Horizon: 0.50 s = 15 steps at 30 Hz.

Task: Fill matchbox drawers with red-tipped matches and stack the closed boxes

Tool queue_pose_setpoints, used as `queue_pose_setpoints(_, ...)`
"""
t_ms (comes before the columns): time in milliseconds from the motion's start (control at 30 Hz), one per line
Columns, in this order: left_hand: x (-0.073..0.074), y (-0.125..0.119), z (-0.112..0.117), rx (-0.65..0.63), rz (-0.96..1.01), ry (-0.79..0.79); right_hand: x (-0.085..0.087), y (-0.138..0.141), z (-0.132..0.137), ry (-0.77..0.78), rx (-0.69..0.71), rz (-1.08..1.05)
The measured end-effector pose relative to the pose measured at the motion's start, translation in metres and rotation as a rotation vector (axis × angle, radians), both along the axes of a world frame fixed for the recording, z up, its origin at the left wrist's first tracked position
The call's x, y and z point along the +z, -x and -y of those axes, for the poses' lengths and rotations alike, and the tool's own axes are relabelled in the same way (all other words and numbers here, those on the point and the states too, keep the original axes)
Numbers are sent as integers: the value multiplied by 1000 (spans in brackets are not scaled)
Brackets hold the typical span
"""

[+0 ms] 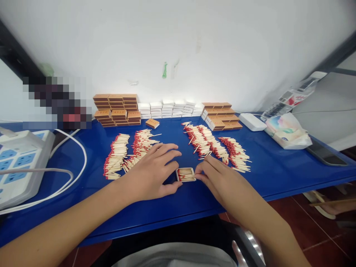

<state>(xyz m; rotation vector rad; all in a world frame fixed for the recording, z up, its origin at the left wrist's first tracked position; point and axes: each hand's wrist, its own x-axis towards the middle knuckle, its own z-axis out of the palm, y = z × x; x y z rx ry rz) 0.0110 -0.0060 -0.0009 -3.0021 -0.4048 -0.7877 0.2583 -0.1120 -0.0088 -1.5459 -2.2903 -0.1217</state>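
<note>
A small matchbox tray [185, 169] lies on the blue table, partly filled with red-headed matchsticks [185, 174]. My left hand [155, 168] is at the tray's left end, with thumb and index finger on either side of it and the other fingers spread. At the right end, my right hand [217, 174] is closed in a pinch on a matchstick whose pale end shows at the fingertips. Loose matches lie in heaps [118, 154] beyond my left hand and in more heaps [236, 154] beyond my right.
Along the wall stand stacked brown matchboxes [116, 104], white trays [169, 107] and more brown boxes [219, 115]. One matchbox [152, 123] lies apart. A power strip [25, 167] with white cables is at left. Right are a white block [252, 122], tissue pack [287, 129] and phone [326, 152].
</note>
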Motion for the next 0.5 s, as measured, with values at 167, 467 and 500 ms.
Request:
queue_pose_setpoints(167,2,-1,1,-2,0,8,-4,8,3,-17,0,31)
queue_pose_setpoints(467,1,0,1,-7,6,-1,-3,10,0,-41,10,57)
queue_pose_setpoints(500,1,0,1,-8,5,-2,-3,10,-1,-44,17,56)
